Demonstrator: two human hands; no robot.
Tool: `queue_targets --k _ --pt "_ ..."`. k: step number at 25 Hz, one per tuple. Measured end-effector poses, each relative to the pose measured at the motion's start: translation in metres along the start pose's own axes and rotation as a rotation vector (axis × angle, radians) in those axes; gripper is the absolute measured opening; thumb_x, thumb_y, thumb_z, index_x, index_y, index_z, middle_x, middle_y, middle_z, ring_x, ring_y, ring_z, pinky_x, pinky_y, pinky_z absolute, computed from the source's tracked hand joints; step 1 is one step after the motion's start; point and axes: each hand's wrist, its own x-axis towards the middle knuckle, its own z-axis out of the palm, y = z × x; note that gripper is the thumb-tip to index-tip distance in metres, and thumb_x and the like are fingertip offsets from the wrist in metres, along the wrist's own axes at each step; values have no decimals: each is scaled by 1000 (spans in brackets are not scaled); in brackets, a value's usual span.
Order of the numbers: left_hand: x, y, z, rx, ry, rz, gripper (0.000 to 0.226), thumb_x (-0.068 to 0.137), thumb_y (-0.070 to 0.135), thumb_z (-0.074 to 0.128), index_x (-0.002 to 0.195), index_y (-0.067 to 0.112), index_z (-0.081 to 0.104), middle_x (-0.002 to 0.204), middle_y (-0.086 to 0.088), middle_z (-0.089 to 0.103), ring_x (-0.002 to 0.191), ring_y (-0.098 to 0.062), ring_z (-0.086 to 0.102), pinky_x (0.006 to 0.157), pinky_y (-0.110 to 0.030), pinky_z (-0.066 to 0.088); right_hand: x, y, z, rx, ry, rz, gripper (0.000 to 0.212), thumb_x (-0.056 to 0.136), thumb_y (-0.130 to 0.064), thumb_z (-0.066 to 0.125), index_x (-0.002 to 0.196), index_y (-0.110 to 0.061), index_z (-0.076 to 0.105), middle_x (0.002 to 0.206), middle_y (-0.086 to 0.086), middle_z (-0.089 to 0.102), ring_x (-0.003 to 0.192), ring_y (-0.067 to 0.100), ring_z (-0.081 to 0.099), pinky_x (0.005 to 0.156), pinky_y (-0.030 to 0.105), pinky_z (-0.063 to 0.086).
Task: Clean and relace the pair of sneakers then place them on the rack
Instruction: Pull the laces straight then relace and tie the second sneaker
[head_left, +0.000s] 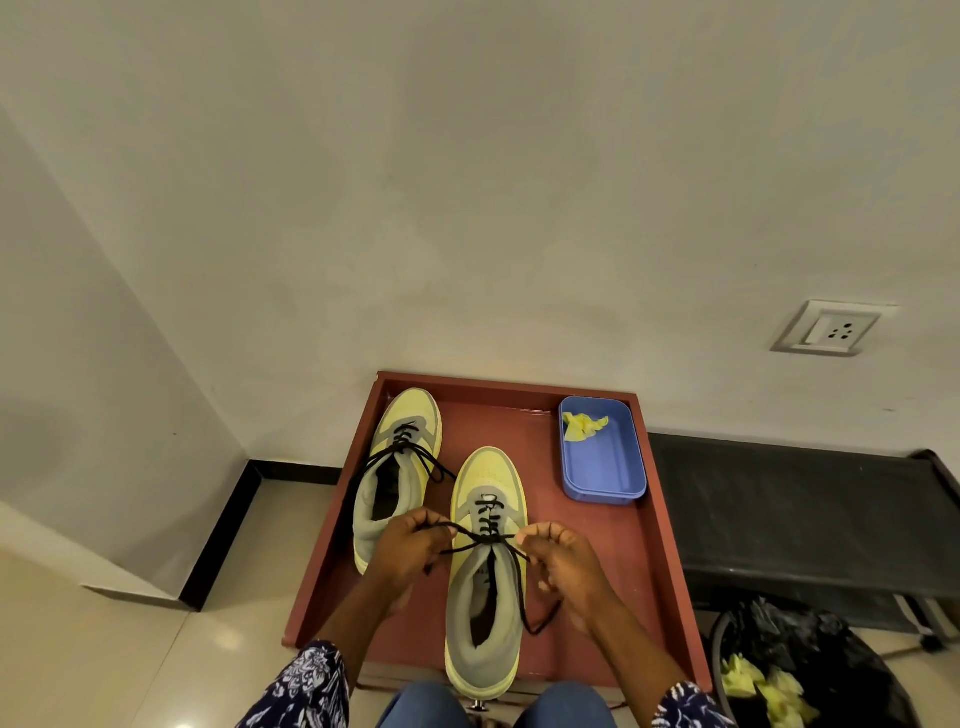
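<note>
Two yellow and grey sneakers with black laces stand on a reddish-brown wooden surface (597, 571) with raised edges. The near sneaker (488, 587) points away from me. My left hand (410, 551) pinches one end of its black lace (488, 538) on the left side. My right hand (566, 561) pinches the other end on the right, and the lace is pulled taut and crossed over the tongue. A loose tail hangs below my right hand. The far sneaker (400, 467) stands to the left, laced, its lace ends lying loose.
A blue plastic tub (605, 467) holding a crumpled yellow cloth (584, 426) sits at the back right of the surface. A black bench (805, 519) stands to the right. A black bin bag (810, 670) with yellow scraps is at the lower right. A wall socket (831, 328) is above.
</note>
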Motion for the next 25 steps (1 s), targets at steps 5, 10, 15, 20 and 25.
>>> queue_targets --k 5,10,15,20,25 --pt "-1 3 0 -50 6 0 10 87 -4 53 78 -1 57 46 -1 47 41 -11 36 46 -24 31 4 -1 -7 -250 14 -116 18 90 -20 58 77 -8 61 62 0 52 54 10 41 50 20 35" --pt "-6 2 -3 29 52 17 4 85 0 60 82 1 63 64 -2 58 58 -9 52 45 -10 42 -2 -4 -17 232 76 53 19 96 -19 46 78 -15 51 70 3 62 49 13 48 49 21 37" --pt "-7 7 2 45 129 40 6 84 1 61 83 3 66 63 -2 58 54 -8 49 41 -9 39 -4 -9 -14 5 33 -2 30 91 -29 55 65 -17 46 55 -3 47 47 8 31 47 20 27" --pt "-7 9 0 144 146 39 13 85 4 61 77 13 66 60 -1 57 50 -7 46 42 -12 37 -1 -17 -16 -147 23 -75 34 91 -26 56 61 -16 43 52 -4 42 47 6 32 47 15 30" --pt "-7 5 1 162 180 42 12 85 2 60 80 10 66 60 0 57 48 -3 47 40 -8 35 2 -11 -20 20 112 -19 29 90 -14 52 62 -16 44 51 -3 48 45 7 31 48 21 25"
